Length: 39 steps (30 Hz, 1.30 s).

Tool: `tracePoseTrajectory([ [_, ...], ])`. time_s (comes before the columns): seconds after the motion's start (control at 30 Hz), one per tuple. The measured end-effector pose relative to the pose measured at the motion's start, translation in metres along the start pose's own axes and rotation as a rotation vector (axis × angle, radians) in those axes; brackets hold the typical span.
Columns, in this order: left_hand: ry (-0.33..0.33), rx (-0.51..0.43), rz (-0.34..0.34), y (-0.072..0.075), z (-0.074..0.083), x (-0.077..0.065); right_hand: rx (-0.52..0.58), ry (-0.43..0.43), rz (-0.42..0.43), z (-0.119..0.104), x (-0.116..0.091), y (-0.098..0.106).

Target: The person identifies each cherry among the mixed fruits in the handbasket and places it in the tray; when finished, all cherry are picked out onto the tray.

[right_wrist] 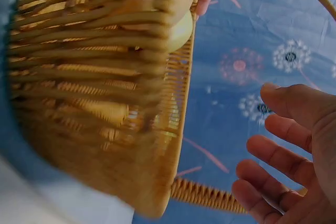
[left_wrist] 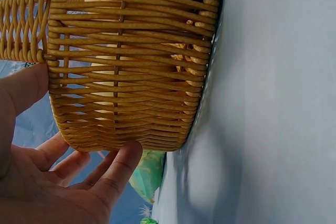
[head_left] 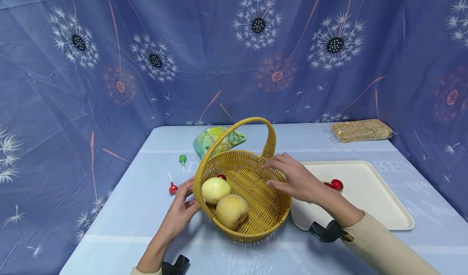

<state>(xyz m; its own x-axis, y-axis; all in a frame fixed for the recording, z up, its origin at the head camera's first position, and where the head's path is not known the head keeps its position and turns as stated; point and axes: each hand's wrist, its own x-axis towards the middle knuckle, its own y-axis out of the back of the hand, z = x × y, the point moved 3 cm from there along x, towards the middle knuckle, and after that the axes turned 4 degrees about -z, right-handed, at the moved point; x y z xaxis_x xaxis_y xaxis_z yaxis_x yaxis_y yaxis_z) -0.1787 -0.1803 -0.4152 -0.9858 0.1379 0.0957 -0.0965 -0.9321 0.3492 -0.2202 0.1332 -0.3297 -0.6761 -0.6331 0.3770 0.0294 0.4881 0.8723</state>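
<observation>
A yellow wicker basket (head_left: pixel 261 200) with an arched handle stands on the table. In it lie a pale yellow-green apple-like fruit (head_left: pixel 215 190), a yellowish peach-like fruit (head_left: pixel 232 211) and a small round red thing (head_left: pixel 221 177), partly hidden. My left hand (head_left: pixel 183 204) rests against the basket's outer left side by the handle's base. In the left wrist view, its thumb meets the rim and the spread fingers touch the woven wall. Held over the basket's right side, my right hand (head_left: pixel 292 177) has loose, parted fingers; the right wrist view shows nothing in it.
A cream tray (head_left: pixel 376 193) on the right carries small red fruits (head_left: pixel 336 184), partly behind my right forearm. A green bag (head_left: pixel 208 139) lies behind the basket, a clear-wrapped package (head_left: pixel 362 130) at back right. Green (head_left: pixel 183 159) and red lollipops (head_left: pixel 173 189) lie left.
</observation>
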Motion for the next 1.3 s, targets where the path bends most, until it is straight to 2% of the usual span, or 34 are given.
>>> tracePoseTrajectory([
  [0.17, 0.003, -0.001, -0.001, 0.000, 0.000, 0.001, 0.019, 0.050, -0.026, -0.007, 0.026, -0.007],
  [0.5, 0.003, -0.005, -0.006, 0.001, 0.000, 0.001, 0.135, -0.051, -0.209, -0.010, 0.067, -0.030],
  [0.73, -0.006, -0.009, -0.005, 0.001, 0.001, 0.001, 0.132, -0.037, -0.309, -0.006, 0.088, -0.056],
  [1.03, -0.007, -0.006, -0.013, -0.001, 0.000, 0.000, 0.112, -0.014, -0.395, 0.008, 0.102, -0.089],
  [1.3, -0.018, 0.000, -0.010, 0.000, 0.000, 0.000, 0.082, 0.029, -0.422, 0.010, 0.109, -0.101],
])
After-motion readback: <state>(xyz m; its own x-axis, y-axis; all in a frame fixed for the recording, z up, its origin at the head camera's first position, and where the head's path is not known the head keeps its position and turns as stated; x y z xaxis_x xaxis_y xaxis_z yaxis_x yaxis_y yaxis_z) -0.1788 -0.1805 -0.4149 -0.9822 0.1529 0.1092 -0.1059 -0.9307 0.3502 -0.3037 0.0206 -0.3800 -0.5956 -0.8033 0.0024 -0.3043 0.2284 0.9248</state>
